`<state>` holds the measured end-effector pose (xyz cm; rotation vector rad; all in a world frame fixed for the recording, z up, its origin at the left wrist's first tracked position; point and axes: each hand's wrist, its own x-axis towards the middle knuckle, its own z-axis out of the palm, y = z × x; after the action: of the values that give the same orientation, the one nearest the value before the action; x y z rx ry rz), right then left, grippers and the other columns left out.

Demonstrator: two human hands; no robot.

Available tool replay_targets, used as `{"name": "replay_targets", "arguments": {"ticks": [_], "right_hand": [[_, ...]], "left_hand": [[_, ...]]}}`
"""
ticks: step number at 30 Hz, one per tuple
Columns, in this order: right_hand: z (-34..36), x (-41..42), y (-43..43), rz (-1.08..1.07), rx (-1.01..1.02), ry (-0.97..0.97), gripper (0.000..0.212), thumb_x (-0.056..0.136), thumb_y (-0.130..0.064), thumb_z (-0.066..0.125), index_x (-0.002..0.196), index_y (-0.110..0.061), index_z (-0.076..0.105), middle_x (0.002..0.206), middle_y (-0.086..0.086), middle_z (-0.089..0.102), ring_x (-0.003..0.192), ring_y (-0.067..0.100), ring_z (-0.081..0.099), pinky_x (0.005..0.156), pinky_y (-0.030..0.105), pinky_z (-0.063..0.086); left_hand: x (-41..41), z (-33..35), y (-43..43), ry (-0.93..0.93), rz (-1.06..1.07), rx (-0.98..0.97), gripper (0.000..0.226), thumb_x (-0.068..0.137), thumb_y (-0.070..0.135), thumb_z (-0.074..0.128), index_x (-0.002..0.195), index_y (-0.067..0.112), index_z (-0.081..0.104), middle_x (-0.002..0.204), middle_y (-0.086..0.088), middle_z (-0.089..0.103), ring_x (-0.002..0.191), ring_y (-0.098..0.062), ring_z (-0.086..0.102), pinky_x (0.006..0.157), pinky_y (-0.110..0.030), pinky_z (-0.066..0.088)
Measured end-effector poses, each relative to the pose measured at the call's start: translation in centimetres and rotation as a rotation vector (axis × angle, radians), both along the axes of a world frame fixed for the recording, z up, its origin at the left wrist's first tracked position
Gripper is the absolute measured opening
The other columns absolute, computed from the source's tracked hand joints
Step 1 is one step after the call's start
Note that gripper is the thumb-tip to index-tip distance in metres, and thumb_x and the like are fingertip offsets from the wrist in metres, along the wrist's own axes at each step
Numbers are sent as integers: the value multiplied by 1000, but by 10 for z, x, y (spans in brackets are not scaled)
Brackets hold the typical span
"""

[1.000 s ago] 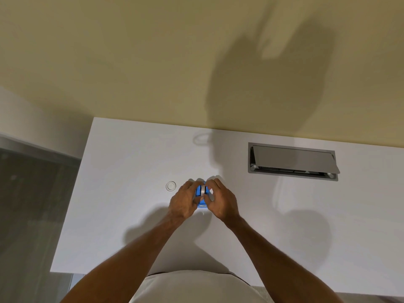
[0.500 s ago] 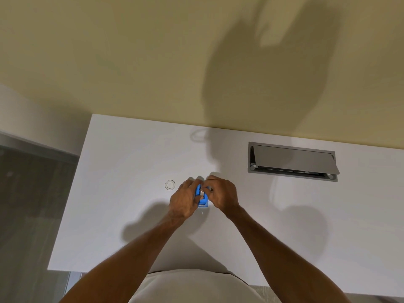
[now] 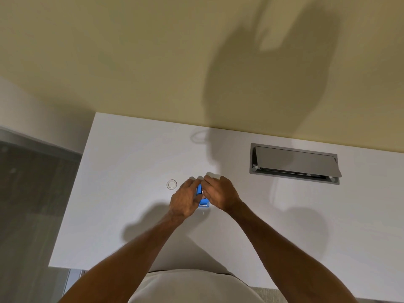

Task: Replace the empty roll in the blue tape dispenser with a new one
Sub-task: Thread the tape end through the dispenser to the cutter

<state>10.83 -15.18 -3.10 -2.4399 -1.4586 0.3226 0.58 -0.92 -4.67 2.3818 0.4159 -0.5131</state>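
Note:
A small blue tape dispenser [image 3: 203, 201] stands on the white desk [image 3: 122, 215], its cutter end toward me. My left hand [image 3: 184, 201] wraps its left side. My right hand [image 3: 220, 193] closes over its top and right side, fingers curled onto the top. Both hands hide most of the dispenser, and I cannot see what sits in its roll slot. A small white ring, a roll or core [image 3: 171, 184], lies flat on the desk just left of my left hand.
A grey hinged cable hatch [image 3: 295, 164] is set into the desk at the back right, its lid partly raised. The desk's left edge drops off to a grey floor [image 3: 32, 204]. A yellowish wall [image 3: 153, 62] backs the desk.
My hands have closed in over the dispenser. The white roll seen between my fingers a second ago is now hidden, and the blue cutter end shows below my hands.

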Motion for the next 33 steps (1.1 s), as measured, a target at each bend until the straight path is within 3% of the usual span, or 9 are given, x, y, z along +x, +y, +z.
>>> {"name": "replay_targets", "arguments": {"ticks": [2, 5, 10, 13, 18, 21, 28, 33], "right_hand": [[-1, 2, 4, -3, -23, 65, 31, 98, -30, 71, 105, -1, 76, 97, 13, 77, 82, 27, 73, 79, 39, 62], [-2, 6, 7, 26, -160, 88, 41, 106, -38, 52, 121, -5, 70, 114, 12, 73, 98, 28, 69, 92, 39, 54], [-3, 6, -1, -28, -187, 85, 40, 105, -44, 46, 119, -15, 69, 113, 1, 71, 94, 17, 65, 84, 22, 42], [-3, 5, -3, -55, -241, 115, 40, 105, -47, 48, 125, -18, 67, 117, -2, 70, 95, 15, 65, 90, 28, 51], [-5, 1, 0, -68, -311, 71, 41, 107, -50, 43, 123, -21, 67, 116, -4, 69, 95, 15, 64, 88, 27, 46], [-4, -2, 0, -111, -291, 79, 38, 106, -48, 46, 120, -21, 69, 113, -3, 71, 91, 16, 65, 85, 29, 49], [-4, -9, 0, -174, -335, 98, 43, 104, -54, 48, 129, -23, 65, 121, -5, 70, 92, 16, 67, 87, 26, 52], [-3, -13, 2, -254, -270, 176, 43, 101, -52, 57, 123, -17, 68, 113, -2, 72, 89, 17, 70, 87, 28, 58]], "left_hand": [[0, 0, 1, 18, -27, 7, 65, 106, 56, 43, 159, 19, 41, 152, 1, 52, 135, -18, 56, 105, -30, 54], [1, -2, 1, 29, -20, 9, 60, 109, 45, 50, 161, 18, 38, 152, -1, 52, 135, -19, 56, 107, -30, 53], [1, 0, 2, 35, -2, 2, 61, 106, 57, 45, 157, 23, 44, 143, 0, 57, 129, -20, 59, 100, -36, 56], [1, -1, 2, 20, -7, 7, 55, 108, 50, 50, 156, 24, 45, 142, 0, 57, 129, -21, 59, 101, -35, 56], [2, -1, 2, 37, -22, 23, 56, 108, 51, 47, 158, 25, 43, 145, 1, 55, 131, -20, 58, 103, -33, 54], [1, 1, 2, 11, -13, 23, 51, 108, 48, 49, 154, 27, 47, 140, 2, 57, 127, -21, 60, 98, -35, 56], [5, 1, 2, 8, -22, 36, 47, 107, 45, 52, 150, 27, 51, 139, 2, 60, 125, -20, 61, 99, -35, 57], [6, 0, 3, 4, -51, 55, 48, 108, 46, 52, 151, 24, 50, 141, 0, 59, 127, -19, 61, 104, -34, 58]]}}
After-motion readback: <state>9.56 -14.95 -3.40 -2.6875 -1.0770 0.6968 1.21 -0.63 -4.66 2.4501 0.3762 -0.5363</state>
